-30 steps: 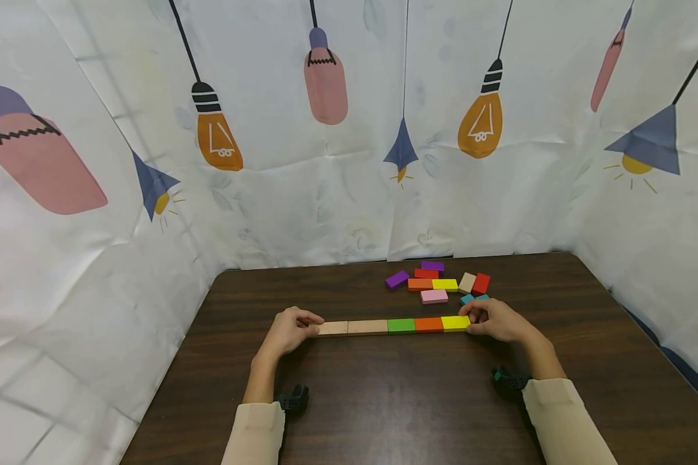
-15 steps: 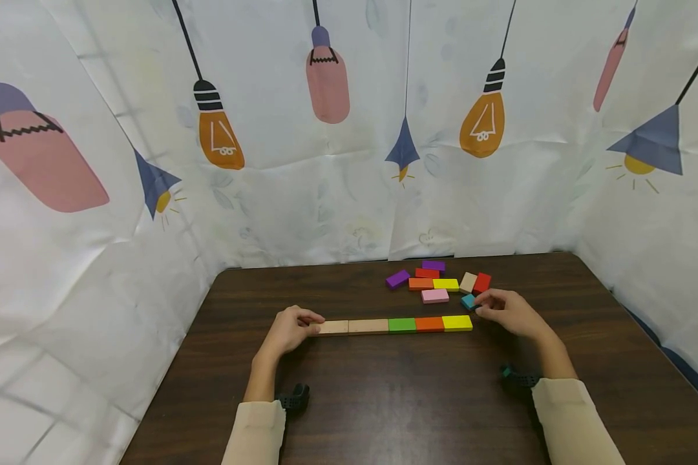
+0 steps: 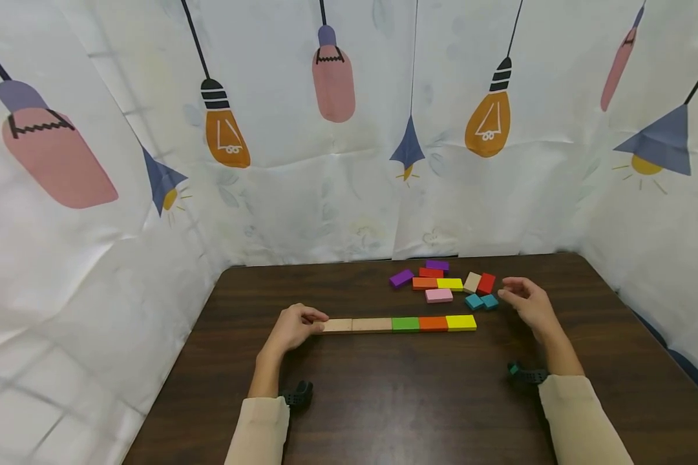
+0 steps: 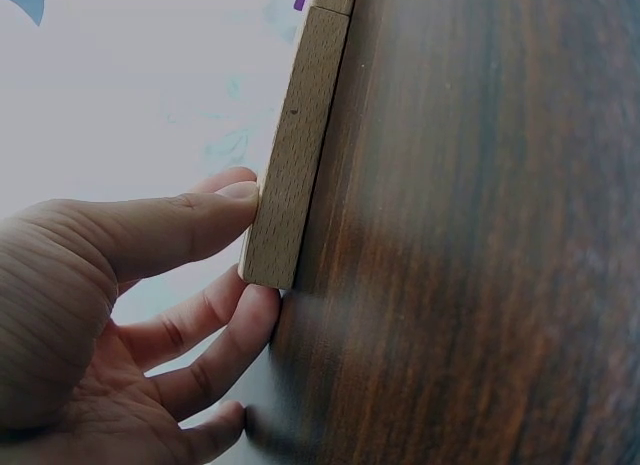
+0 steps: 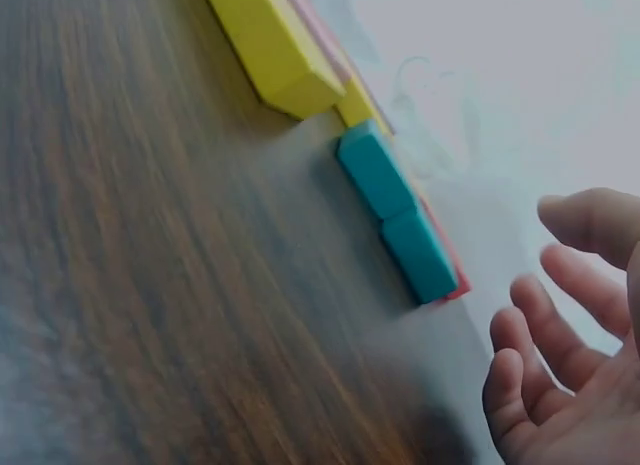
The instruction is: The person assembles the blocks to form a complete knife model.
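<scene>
I have the worktop (image 3: 395, 400) nearest me, and on it my left hand (image 3: 293, 328) pinches the left end of a wood block (image 3: 338, 325). That block begins a straight row running right: another wood block (image 3: 371, 325), then a green block (image 3: 404, 325), an orange block (image 3: 433, 323) and a yellow block (image 3: 461, 323). Slightly farther, I see my right hand (image 3: 529, 305) loosely spread, just beside two touching teal blocks (image 3: 474, 301). A pink block (image 3: 439, 296) lies left of those; past it sit other loose blocks (image 3: 424, 283), then a lamp-print curtain (image 3: 326, 200).
</scene>
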Tool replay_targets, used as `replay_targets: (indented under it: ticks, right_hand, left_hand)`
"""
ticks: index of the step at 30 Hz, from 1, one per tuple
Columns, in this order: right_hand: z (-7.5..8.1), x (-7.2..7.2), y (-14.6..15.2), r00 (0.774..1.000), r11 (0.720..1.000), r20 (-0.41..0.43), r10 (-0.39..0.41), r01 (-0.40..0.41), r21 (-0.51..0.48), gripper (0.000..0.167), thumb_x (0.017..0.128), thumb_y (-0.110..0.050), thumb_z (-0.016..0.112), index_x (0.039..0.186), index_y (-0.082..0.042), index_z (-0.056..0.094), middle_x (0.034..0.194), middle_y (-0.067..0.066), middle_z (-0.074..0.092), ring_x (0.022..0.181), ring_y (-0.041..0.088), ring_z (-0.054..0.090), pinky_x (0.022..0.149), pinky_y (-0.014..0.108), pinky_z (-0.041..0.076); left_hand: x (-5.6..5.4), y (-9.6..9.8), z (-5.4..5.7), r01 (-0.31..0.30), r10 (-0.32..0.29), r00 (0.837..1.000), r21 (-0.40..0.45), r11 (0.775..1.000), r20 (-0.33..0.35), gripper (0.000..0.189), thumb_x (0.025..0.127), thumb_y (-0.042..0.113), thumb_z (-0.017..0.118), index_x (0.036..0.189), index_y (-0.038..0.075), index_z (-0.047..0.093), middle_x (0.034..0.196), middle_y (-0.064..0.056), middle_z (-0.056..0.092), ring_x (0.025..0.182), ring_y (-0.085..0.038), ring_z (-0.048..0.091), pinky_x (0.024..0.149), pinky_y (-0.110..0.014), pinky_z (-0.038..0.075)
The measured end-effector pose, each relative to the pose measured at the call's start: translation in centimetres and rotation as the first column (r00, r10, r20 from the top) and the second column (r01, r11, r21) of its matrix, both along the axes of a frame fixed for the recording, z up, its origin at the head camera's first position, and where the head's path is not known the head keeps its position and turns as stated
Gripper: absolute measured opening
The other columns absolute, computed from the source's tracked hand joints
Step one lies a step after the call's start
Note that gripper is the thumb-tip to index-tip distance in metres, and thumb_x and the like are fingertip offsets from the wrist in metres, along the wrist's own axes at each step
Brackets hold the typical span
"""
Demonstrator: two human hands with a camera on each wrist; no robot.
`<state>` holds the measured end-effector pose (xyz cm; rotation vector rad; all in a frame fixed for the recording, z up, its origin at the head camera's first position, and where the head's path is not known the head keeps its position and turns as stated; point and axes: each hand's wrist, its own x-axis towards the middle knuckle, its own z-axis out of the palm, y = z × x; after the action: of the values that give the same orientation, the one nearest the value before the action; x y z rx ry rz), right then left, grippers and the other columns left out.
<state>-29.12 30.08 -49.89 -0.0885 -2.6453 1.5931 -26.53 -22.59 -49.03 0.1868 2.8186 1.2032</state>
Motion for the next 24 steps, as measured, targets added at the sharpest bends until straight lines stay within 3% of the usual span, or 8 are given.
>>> replay_targets:
  ticks: [2,5,8,11,16,24]
  right_hand:
    - [0.0,-0.5,0.1,1.0,1.0,0.017,0.004,-0.004,-0.004,0.064,0.103,-0.041,0.062,0.15,-0.002,0.044,0.133,0.012,0.055,0.102,0.011,0.057,0.078,0.02,0.05]
    - [-0.1,-1.6,0.2,0.999,1.0,0.038,0.026,-0.026,-0.002,0.07,0.103,-0.04,0.062,0.156,-0.002,0.036,0.151,0.024,0.044,0.119,0.026,0.055,0.086,0.023,0.05]
    - [-0.1,-2.5,0.3,0.997,0.999,0.06,0.052,-0.053,0.002,0.073,0.103,-0.036,0.062,0.159,-0.001,0.029,0.158,0.029,0.035,0.132,0.042,0.046,0.097,0.04,0.05]
    - [-0.1,-3.2,0.4,0.994,0.997,0.089,0.068,-0.071,0.031,0.075,0.103,-0.034,0.063,0.16,-0.002,0.027,0.16,0.03,0.032,0.137,0.049,0.041,0.108,0.059,0.043]
    - [0.0,-4.1,0.1,0.986,0.991,0.133,0.1,-0.11,0.074,0.079,0.101,-0.036,0.066,0.16,-0.003,0.026,0.159,0.03,0.032,0.139,0.051,0.034,0.115,0.069,0.03]
    - [0.0,-4.7,-0.6,0.982,0.987,0.171,0.081,-0.103,0.123,0.078,0.099,-0.03,0.069,0.159,-0.001,0.028,0.16,0.032,0.03,0.134,0.05,0.037,0.113,0.066,0.035]
  left_hand:
    - [-0.1,0.1,0.0,-0.001,0.001,1.0,0.0,1.0,-0.001,0.013,0.092,0.014,0.077,0.102,0.021,0.082,0.109,-0.005,0.066,0.095,-0.019,0.062,0.083,-0.041,0.056]
    - [-0.1,0.1,0.0,-0.008,0.008,1.0,0.001,1.0,0.002,0.012,0.092,0.014,0.077,0.101,0.02,0.082,0.109,-0.006,0.066,0.094,-0.019,0.063,0.083,-0.042,0.056]
    - [-0.1,0.0,0.0,-0.01,0.01,1.0,-0.005,1.0,0.002,0.013,0.092,0.014,0.077,0.101,0.02,0.082,0.108,-0.005,0.066,0.093,-0.019,0.064,0.083,-0.041,0.057]
    - [-0.1,0.0,-0.1,-0.007,0.007,1.0,-0.011,1.0,0.001,0.013,0.092,0.014,0.077,0.102,0.021,0.082,0.109,-0.005,0.066,0.093,-0.019,0.063,0.083,-0.041,0.057]
    - [-0.2,0.1,0.0,-0.013,0.013,1.0,-0.011,1.0,0.004,0.012,0.092,0.014,0.077,0.101,0.021,0.082,0.109,-0.005,0.066,0.093,-0.018,0.063,0.083,-0.041,0.056]
    - [0.0,0.2,0.0,-0.014,0.014,1.0,-0.01,1.0,0.0,0.012,0.092,0.014,0.077,0.101,0.02,0.082,0.107,-0.005,0.066,0.092,-0.018,0.063,0.083,-0.041,0.056]
